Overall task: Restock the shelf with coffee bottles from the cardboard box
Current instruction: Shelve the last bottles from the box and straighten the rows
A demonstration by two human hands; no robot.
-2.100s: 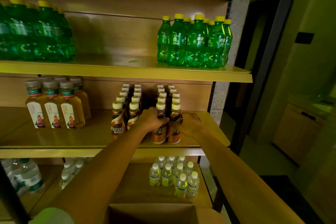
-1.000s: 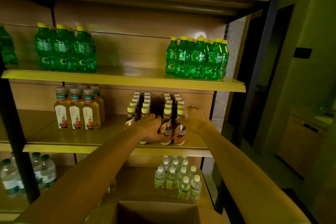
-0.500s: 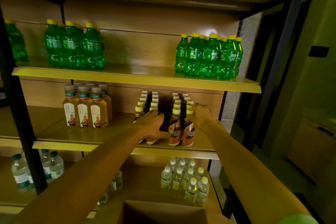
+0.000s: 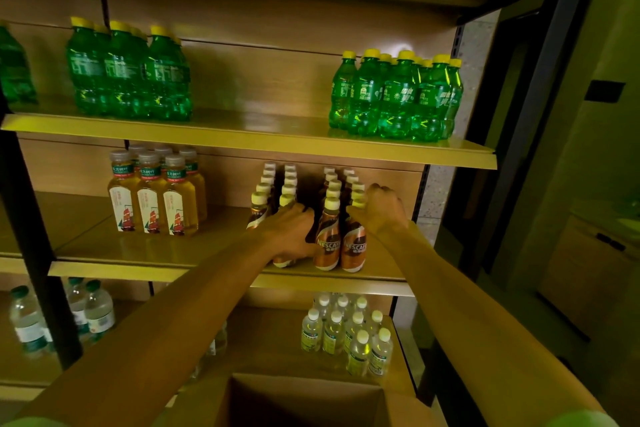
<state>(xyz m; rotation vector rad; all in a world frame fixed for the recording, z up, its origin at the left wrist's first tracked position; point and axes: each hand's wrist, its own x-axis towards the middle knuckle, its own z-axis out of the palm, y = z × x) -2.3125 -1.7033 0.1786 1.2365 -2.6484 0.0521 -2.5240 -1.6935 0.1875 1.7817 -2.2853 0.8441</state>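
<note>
The coffee bottles (image 4: pixel 327 218) stand in rows at the right of the middle shelf (image 4: pixel 145 270). The left hand (image 4: pixel 289 230) has slid off the right pair and now wraps a front bottle of the left rows. The right hand (image 4: pixel 381 208), now curled loosely, presses the right rows' flank; straightening seems nearly finished. The cardboard box (image 4: pixel 304 399) waits below.

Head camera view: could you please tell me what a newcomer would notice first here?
Probably the two bare arms reaching to the middle shelf, where the left hand and right hand flank rows of brown coffee bottles at its right end. Next, the bright green soda bottles in clusters on the shelf above. The open cardboard box sits at the bottom edge.
</note>
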